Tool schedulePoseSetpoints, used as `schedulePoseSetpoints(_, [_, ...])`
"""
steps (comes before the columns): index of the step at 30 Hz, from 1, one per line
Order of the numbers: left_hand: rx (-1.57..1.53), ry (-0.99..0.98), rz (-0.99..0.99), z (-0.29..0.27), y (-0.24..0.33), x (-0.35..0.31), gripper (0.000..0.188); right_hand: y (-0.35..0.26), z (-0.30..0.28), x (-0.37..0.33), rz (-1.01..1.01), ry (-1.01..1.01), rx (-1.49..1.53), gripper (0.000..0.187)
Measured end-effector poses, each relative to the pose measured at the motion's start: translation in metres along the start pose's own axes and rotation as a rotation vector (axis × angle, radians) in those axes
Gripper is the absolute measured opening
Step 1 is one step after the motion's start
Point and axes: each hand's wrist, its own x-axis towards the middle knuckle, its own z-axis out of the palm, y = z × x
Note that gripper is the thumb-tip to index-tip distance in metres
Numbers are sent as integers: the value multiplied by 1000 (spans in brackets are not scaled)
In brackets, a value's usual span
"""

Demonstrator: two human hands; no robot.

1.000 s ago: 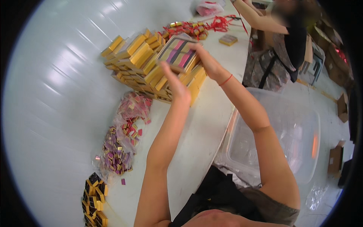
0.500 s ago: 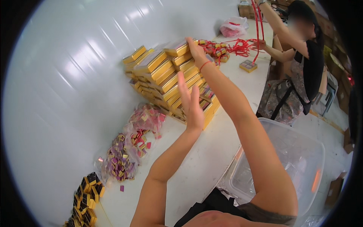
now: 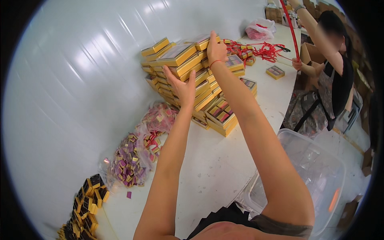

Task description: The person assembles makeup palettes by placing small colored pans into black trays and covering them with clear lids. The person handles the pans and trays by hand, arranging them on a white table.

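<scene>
A stepped stack of gold-sided boxes with clear lids (image 3: 176,54) rises from the table near the wall. My left hand (image 3: 183,90) is at its near side, thumb and fingers spread around the lower corner of an upper gold box. Against the right end of a top box (image 3: 200,41) rests my right hand (image 3: 217,51), fingers pointing up along its edge; part of the fingers is hidden. Below my right forearm stands an uncovered gold box (image 3: 221,111) with pink and yellow pieces in its compartments.
Bags of small purple and pink wrapped pieces (image 3: 134,160) lie left on the table (image 3: 204,172). Black-and-gold boxes (image 3: 86,204) are piled nearer. Red ribbons (image 3: 268,51) lie behind the stack. A co-worker (image 3: 336,72) holds up ribbon at right, beyond a clear plastic bin (image 3: 312,172).
My left hand has moved up and left, from in front of the stack onto an upper box. My right hand stays at the top box. The co-worker's lower hand has shifted.
</scene>
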Motion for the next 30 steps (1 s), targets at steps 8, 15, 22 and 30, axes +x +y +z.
schedulePoseSetpoints(8, [-72,88,62,-43,8,-31,92,55,-20,76,-163,-431,402,57])
schedulePoseSetpoints(15, [610,-74,-235,-387,-50,-249,69,120,-204,-70,-499,-885,-33,48])
schedulePoseSetpoints(22, [1808,528,-571,-781,41,-415,77,221,-316,-220,-195,-1242,-205,26])
schedulePoseSetpoints(30, [1904,710,-741,-894,119,-436,80,167,-261,-341,63,-1401,-267,22])
